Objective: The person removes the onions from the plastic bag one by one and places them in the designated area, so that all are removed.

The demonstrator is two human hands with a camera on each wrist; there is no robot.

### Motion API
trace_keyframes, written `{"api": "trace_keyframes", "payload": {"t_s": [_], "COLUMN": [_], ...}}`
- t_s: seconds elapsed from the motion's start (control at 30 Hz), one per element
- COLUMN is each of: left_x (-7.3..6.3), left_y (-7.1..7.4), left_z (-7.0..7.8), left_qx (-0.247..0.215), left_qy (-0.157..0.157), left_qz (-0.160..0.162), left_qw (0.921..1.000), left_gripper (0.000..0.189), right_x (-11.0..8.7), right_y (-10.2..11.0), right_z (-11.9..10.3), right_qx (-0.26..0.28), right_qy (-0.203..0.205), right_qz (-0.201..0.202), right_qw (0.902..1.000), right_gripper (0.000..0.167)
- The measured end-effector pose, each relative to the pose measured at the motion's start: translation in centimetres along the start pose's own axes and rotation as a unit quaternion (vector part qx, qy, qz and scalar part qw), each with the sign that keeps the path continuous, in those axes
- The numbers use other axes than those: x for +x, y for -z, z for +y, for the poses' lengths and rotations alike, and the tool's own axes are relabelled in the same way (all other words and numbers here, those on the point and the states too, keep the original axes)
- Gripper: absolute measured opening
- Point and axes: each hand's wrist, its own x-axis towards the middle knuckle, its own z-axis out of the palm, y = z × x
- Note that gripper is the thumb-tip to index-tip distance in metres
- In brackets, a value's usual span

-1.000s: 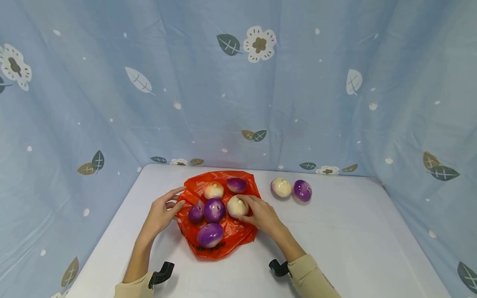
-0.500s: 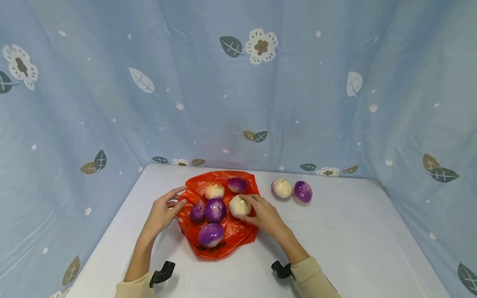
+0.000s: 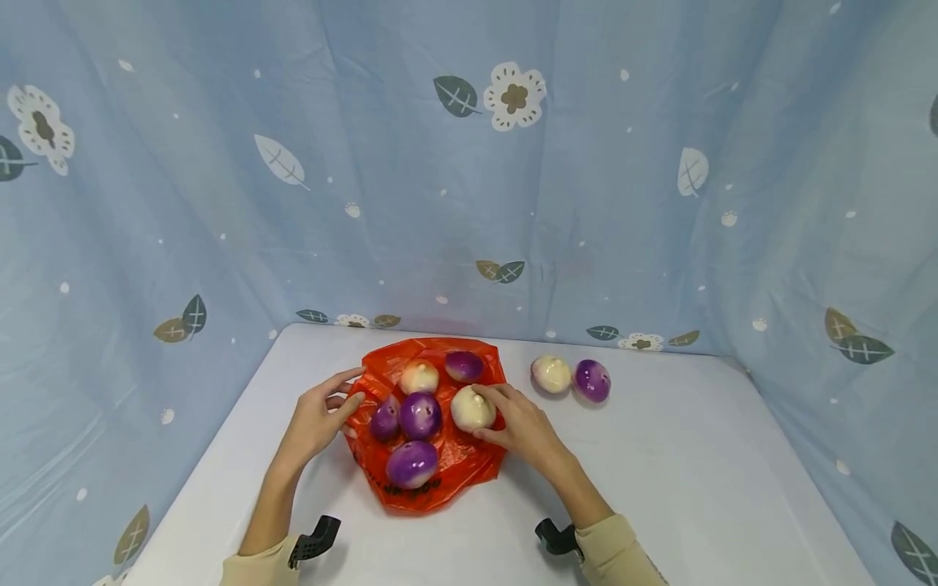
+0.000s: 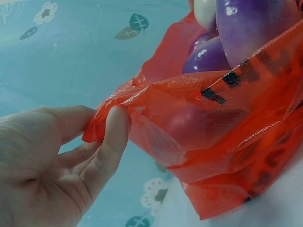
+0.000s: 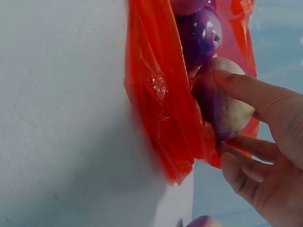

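A red plastic bag (image 3: 469,465) lies spread wide at its mouth, with several glossy onions in it, purple ones (image 3: 412,464) and paler ones (image 3: 419,378). At the bag's left side my left hand (image 3: 313,419) pinches its edge; the left wrist view shows the red film (image 4: 208,127) between thumb and fingers. My right hand (image 3: 523,431) reaches over the bag's right side and grips a white-topped onion (image 3: 469,409) between thumb and fingers. That onion (image 5: 225,106) looks purple on one side in the right wrist view, close beside another purple onion (image 5: 201,38).
Behind and right of the bag, a pale onion (image 3: 551,373) and a purple onion (image 3: 591,380) lie side by side on the white table (image 3: 696,456). A blue patterned curtain (image 3: 410,203) stands around the table's back and sides.
The right hand has shifted slightly to the right with the onion it grips. The left hand keeps its pinch on the bag's edge, and the other onions stay in place.
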Motion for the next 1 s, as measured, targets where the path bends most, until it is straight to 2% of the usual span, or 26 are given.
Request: {"api": "trace_keyframes", "payload": {"t_s": [0.17, 0.53, 0.8, 1.0], "left_x": [0.1, 0.0, 0.0, 0.1], "left_y": [-0.3, -0.4, -0.4, -0.5], "left_z": [-0.2, -0.3, -0.3, -0.2], "left_qx": [0.004, 0.005, 0.009, 0.012], "left_qy": [-0.019, -0.006, -0.008, -0.01], "left_qz": [-0.001, -0.007, -0.008, -0.01], "left_qw": [0.9998, 0.9999, 0.9999, 0.9998], "left_gripper": [0.044, 0.044, 0.044, 0.044], "right_x": [-0.4, -1.6, -2.9, -4.2], "right_y": [0.3, 2.1, 3.6, 5.2], "right_z": [0.2, 1.0, 2.6, 4.1], "right_qx": [-0.01, 0.002, 0.012, 0.011], "right_qy": [-0.003, -0.006, 0.004, -0.004], "right_qz": [0.002, 0.023, 0.053, 0.075], "right_qw": [0.9999, 0.9997, 0.9985, 0.9971], "right_gripper": [0.07, 0.069, 0.069, 0.07]}}
